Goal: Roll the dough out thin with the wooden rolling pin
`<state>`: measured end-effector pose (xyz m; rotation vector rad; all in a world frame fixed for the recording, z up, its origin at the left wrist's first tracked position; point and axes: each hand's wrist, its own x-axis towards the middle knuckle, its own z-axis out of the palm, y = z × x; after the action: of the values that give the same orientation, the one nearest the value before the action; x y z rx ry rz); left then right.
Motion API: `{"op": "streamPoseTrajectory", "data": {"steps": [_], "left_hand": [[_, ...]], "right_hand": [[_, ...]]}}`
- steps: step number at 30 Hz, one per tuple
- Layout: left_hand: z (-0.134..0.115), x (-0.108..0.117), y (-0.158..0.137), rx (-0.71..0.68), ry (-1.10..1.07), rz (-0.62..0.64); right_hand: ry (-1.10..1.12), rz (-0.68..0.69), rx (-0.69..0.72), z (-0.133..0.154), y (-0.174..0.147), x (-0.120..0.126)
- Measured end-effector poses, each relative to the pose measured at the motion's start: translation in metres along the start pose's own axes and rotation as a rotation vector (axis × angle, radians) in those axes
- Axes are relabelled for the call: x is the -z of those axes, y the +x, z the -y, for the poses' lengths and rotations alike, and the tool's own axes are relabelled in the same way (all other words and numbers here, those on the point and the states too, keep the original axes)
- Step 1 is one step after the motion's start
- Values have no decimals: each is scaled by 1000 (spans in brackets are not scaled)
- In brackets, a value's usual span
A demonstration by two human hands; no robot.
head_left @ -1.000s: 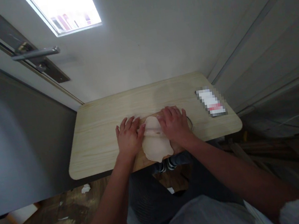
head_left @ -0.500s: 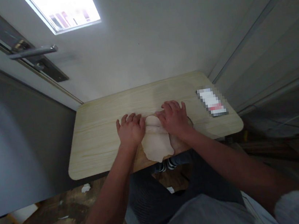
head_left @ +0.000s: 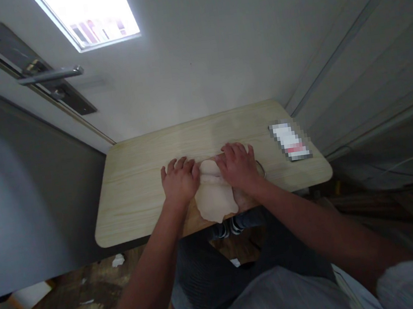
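Note:
A flat, pale sheet of dough (head_left: 216,204) with an uneven edge lies on a brown wooden board (head_left: 192,221). Across its upper part, between my hands, runs a narrow pale band; whether this is a fold or a thin rolling pin I cannot tell. My left hand (head_left: 180,179) rests palm down at the left edge of the dough, fingers stretched forward and apart. At the right edge my right hand (head_left: 237,166) lies palm down too, its fingers extended and its thumb by the dough. Both palms hide what is beneath them.
The board rests on a light wood-grain table (head_left: 130,185) set against a white door with a metal handle (head_left: 51,75). A phone-like object, pixelated (head_left: 290,141), lies at the table's right. A metal ring (head_left: 260,168) shows beside my right wrist.
My right hand has shifted very slightly left and nearer to me, while the left has barely moved. The view has tilted a little; the dough looks much the same.

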<state>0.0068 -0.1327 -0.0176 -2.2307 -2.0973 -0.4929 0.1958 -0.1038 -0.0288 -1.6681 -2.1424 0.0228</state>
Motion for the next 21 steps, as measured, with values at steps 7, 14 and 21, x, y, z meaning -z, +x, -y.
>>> {"op": "streamPoseTrajectory", "data": {"steps": [7,14,21], "left_hand": [[-2,7,-12,28,33,44],[0,11,-28,38,7,40],[3,11,-49,43,-26,4]], "right_hand": [[-23,40,-14,5,-11,3],[-63,73,8,14,-26,10],[-60,86,-1,24,-42,10]]}}
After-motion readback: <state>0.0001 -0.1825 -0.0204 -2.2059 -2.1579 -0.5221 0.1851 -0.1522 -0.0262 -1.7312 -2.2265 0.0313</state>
